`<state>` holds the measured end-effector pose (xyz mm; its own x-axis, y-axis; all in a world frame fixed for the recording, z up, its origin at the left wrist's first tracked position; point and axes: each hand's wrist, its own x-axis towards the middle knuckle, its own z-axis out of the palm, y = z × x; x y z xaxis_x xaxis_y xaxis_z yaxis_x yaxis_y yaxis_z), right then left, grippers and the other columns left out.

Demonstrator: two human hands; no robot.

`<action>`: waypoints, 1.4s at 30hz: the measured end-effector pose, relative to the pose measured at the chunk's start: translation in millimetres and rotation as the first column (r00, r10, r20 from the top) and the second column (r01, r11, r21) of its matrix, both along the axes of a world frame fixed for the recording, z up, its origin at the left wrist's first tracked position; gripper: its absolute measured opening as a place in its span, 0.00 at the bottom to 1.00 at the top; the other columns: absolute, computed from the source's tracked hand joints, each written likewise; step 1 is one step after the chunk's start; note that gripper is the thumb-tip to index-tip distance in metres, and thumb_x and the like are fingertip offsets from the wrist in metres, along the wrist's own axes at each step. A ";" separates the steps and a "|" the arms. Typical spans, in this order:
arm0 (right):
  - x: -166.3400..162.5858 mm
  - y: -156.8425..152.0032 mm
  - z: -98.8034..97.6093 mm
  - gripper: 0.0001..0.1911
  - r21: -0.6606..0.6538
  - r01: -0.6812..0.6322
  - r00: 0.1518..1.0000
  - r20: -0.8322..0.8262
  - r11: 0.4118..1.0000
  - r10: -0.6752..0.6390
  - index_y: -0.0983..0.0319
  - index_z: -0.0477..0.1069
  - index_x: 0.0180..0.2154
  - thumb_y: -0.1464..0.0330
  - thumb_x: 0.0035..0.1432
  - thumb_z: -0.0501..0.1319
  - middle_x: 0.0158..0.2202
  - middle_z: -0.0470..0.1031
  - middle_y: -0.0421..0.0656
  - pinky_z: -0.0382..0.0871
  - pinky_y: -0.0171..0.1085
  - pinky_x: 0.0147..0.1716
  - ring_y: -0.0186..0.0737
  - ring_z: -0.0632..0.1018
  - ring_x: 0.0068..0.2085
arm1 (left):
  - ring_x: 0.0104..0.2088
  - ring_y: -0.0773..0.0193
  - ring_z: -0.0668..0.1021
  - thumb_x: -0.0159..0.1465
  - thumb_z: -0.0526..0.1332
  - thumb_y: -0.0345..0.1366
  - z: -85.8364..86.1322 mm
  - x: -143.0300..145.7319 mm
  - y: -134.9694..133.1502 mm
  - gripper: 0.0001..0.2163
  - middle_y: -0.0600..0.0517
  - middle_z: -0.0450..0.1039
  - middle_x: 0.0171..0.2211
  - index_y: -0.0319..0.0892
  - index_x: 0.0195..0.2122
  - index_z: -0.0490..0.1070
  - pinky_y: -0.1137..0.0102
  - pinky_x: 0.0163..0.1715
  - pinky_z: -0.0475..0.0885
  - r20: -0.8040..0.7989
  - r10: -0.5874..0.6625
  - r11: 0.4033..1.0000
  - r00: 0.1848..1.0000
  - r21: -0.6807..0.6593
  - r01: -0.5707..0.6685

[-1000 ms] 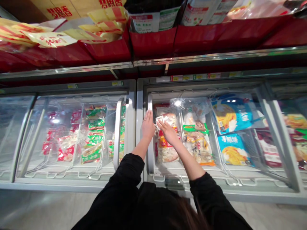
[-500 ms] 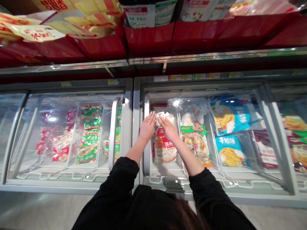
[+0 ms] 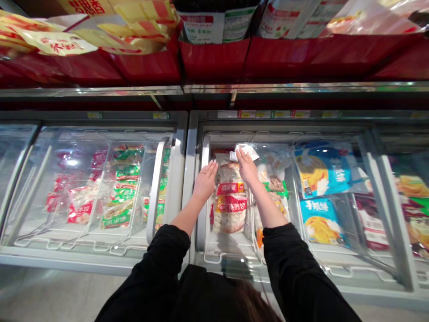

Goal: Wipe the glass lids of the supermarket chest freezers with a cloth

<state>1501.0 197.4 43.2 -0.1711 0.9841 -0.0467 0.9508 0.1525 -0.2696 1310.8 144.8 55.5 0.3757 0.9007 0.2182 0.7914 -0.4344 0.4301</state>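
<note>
Across the freezer's glass lid (image 3: 295,228), my right fingers (image 3: 240,154), extended, lie over a white cloth (image 3: 252,152), which has shifted up and rightward onto a different patch; my left fingers (image 3: 210,170), straight and holding nothing, remain near the lid's left handle (image 3: 205,154).
</note>
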 end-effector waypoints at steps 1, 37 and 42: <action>1.3 -3.4 0.5 0.28 -0.002 -0.030 1.000 0.000 1.000 0.030 0.61 0.47 0.55 0.80 0.51 0.43 0.57 0.44 0.40 0.47 0.42 0.54 0.39 0.48 0.56 | 0.56 0.64 0.48 0.53 0.45 0.21 0.1 0.2 0.1 0.27 0.51 0.47 0.55 0.41 0.56 0.47 0.61 0.55 0.49 -0.004 0.004 1.000 1.000 0.006 -0.004; -0.3 -71.2 -7.2 0.33 0.056 -0.056 0.998 0.022 0.997 0.055 0.57 0.44 0.55 0.81 0.47 0.45 0.57 0.44 0.38 0.52 0.39 0.52 0.38 0.51 0.56 | 0.55 0.64 0.49 0.54 0.46 0.21 -3.6 1.5 0.5 0.26 0.51 0.48 0.55 0.42 0.55 0.47 0.62 0.55 0.51 -0.025 0.014 0.999 1.000 0.050 -0.012; 25.5 -73.0 -7.0 0.35 0.033 0.018 0.998 0.063 0.999 -0.020 0.55 0.43 0.56 0.82 0.46 0.44 0.57 0.44 0.37 0.52 0.41 0.52 0.39 0.52 0.55 | 0.56 0.65 0.49 0.54 0.46 0.21 -4.4 1.0 0.9 0.25 0.51 0.48 0.55 0.40 0.55 0.49 0.63 0.56 0.49 -0.017 0.015 1.000 1.000 0.019 -0.014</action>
